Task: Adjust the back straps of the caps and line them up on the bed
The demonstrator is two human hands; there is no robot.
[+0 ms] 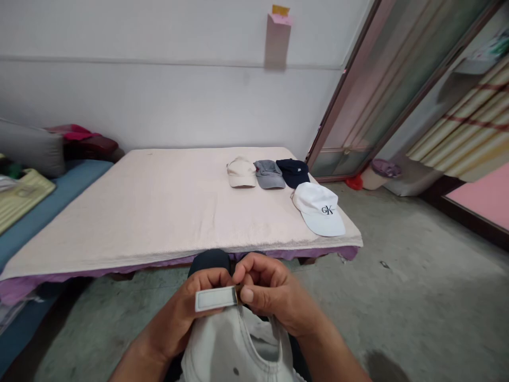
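Observation:
A pale grey-white baseball cap (217, 345) rests over my lap, its back opening turned up toward me. My left hand (186, 302) is closed on the cap's back strap (215, 298), whose flat end sticks out to the left. With thumb and fingers my right hand (268, 292) pinches the strap by its buckle, at the top of the opening. The buckle itself is mostly hidden by the fingers. Beyond, on the bed, lie a beige cap (241, 172), a grey cap (269, 174), a navy cap (293, 172) and a white cap (316, 204) with dark letters.
A low bed (151, 212) with a cream cover stands in front of my knees against a white wall. At left is a blue mat (79, 178) with a grey cushion (32, 146). A waste bin (377, 174) and a red object (353, 182) sit on the concrete floor at right.

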